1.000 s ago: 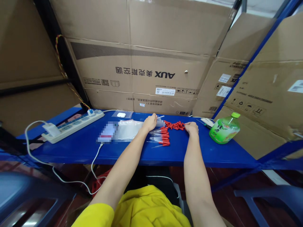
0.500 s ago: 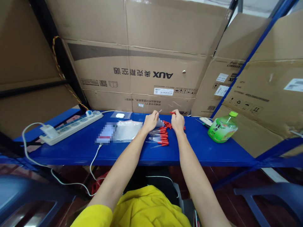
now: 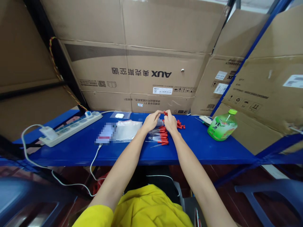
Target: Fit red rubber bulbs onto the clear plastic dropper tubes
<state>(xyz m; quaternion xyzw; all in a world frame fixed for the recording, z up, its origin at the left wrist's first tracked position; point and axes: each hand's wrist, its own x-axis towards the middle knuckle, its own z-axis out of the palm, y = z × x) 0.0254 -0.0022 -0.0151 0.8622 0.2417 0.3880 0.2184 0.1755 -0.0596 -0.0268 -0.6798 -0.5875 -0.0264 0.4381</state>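
Note:
My left hand (image 3: 152, 120) and my right hand (image 3: 170, 121) meet above the middle of the blue shelf (image 3: 132, 151). Both are closed in a pinch. The right hand holds a small red cap (image 3: 165, 113); the left pinches a thin clear tube that I can barely make out. Just below the hands lies a row of clear tubes with red caps (image 3: 161, 137). A small heap of loose red caps (image 3: 180, 125) lies to the right of my right hand.
Clear plastic bags (image 3: 126, 130) and a blurred phone (image 3: 105, 134) on a white cable lie left of the hands. A white power strip (image 3: 71, 126) sits far left, a green bottle (image 3: 221, 125) on its side at right. Cardboard boxes (image 3: 142, 72) wall the back.
My right hand moved left from the heap of red caps with a cap in its fingers and came up against my left hand. The left hand stayed near the tubes.

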